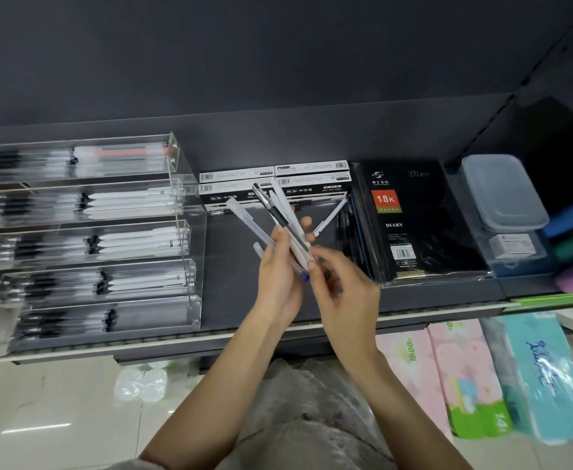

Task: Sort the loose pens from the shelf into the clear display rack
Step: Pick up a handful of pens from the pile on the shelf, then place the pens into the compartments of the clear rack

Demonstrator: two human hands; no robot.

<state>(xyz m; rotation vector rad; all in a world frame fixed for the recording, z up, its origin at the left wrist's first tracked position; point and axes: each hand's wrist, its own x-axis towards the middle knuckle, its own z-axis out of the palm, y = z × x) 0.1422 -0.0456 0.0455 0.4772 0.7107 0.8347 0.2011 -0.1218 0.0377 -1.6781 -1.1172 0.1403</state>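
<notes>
My left hand grips a fanned bunch of several pens, clear and white ones with black grips, above the dark shelf. My right hand pinches the lower end of one pen in that bunch, near a blue tip. One white pen slants off to the right behind the fingers. The clear display rack stands at the left of the shelf, its stepped tiers holding rows of white and clear pens. More dark pens lie on the shelf beside the diary.
Black-and-white pen boxes sit at the back of the shelf. A black wrapped diary lies to the right, then a clear lidded box and coloured folders. Tissue packs lie below. A plastic bag hangs under my arms.
</notes>
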